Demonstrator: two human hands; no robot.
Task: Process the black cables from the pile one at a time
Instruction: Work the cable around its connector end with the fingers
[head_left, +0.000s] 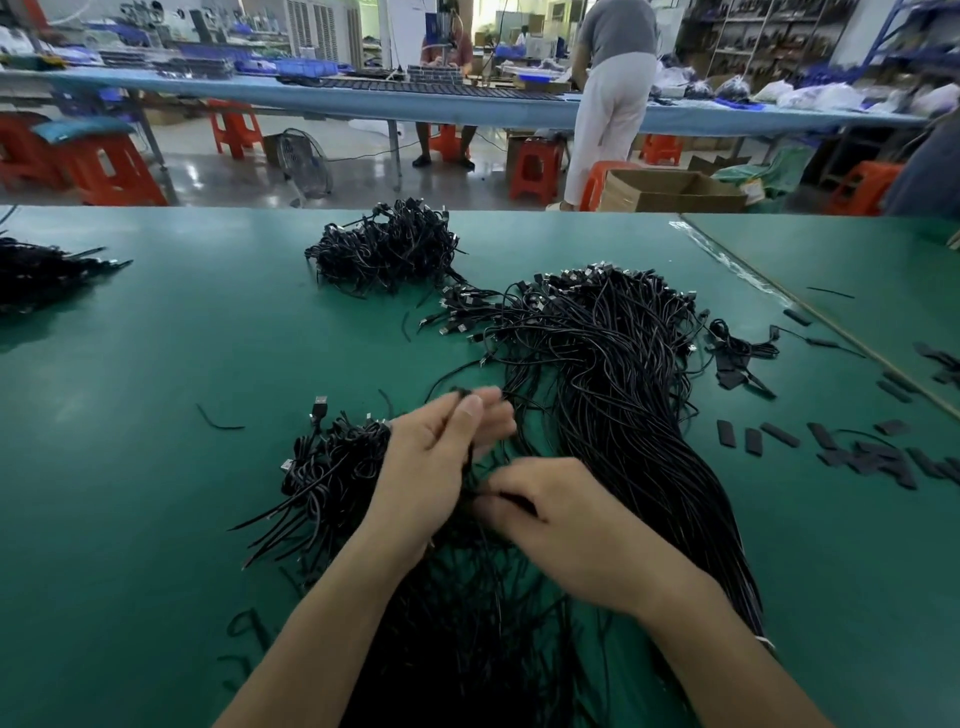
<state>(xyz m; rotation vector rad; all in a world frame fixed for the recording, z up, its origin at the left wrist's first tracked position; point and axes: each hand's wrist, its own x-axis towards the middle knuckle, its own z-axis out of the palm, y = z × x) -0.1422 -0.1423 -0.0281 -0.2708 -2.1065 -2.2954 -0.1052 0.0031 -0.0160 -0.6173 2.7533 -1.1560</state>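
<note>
left hand (441, 462): fingers curled, thumb up, pinching one cable (468, 454) near its top end, lifted a bit off the counter (156, 338)
right hand (566, 525): curled too, pinching lower on what looks like the same strand, just beside the left palm
grip tip: stick to that single strand and slide the two pinches apart so it goes taut and any neighbours drop off
pile (613, 374): right behind the hands, long strands running down under the right forearm, so probably best to lift up and toward the left, not drag through
snag watch: plug ends at the far side of the pile, easy to hook
bundle (332, 467): tight against the left hand, likely the done lot
strips (862, 457): black, scattered well off right, purpose unclear
</note>
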